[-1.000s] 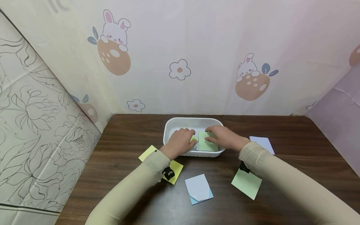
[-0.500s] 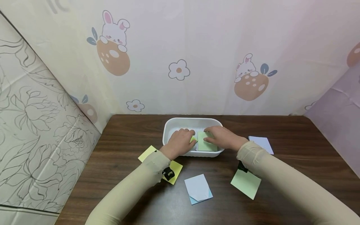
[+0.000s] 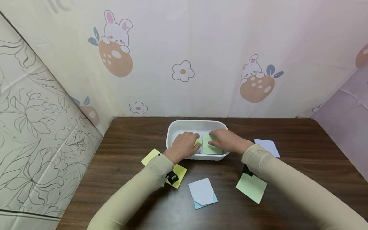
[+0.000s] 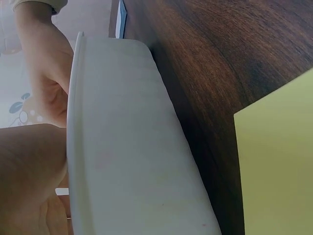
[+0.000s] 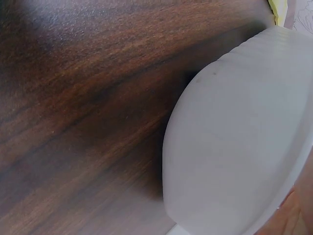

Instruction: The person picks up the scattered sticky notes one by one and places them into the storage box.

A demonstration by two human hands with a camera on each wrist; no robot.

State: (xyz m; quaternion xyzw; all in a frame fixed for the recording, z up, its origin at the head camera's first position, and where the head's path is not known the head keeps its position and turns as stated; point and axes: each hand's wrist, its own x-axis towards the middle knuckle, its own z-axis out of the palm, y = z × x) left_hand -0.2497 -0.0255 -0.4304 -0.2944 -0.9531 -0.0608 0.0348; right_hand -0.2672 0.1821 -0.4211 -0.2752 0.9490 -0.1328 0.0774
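1. Tray [image 3: 198, 126], mid-frame, holds green note [image 3: 210, 149] and yellow note [image 3: 197, 141].
2. Right hand [image 3: 228, 140]: thumb and forefinger apart; left hand [image 3: 183, 144]: grip unclear.
3. Left sleeve [image 3: 143, 183] partly hides a yellow sheet [image 3: 180, 172]; white paper [image 3: 202, 191] lies lower centre.

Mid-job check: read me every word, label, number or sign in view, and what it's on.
"IC", perhaps: faint grey marks on the wall covering, at the head view's top edge, too blurred to be sure.
None readable on the white tub or the paper squares.
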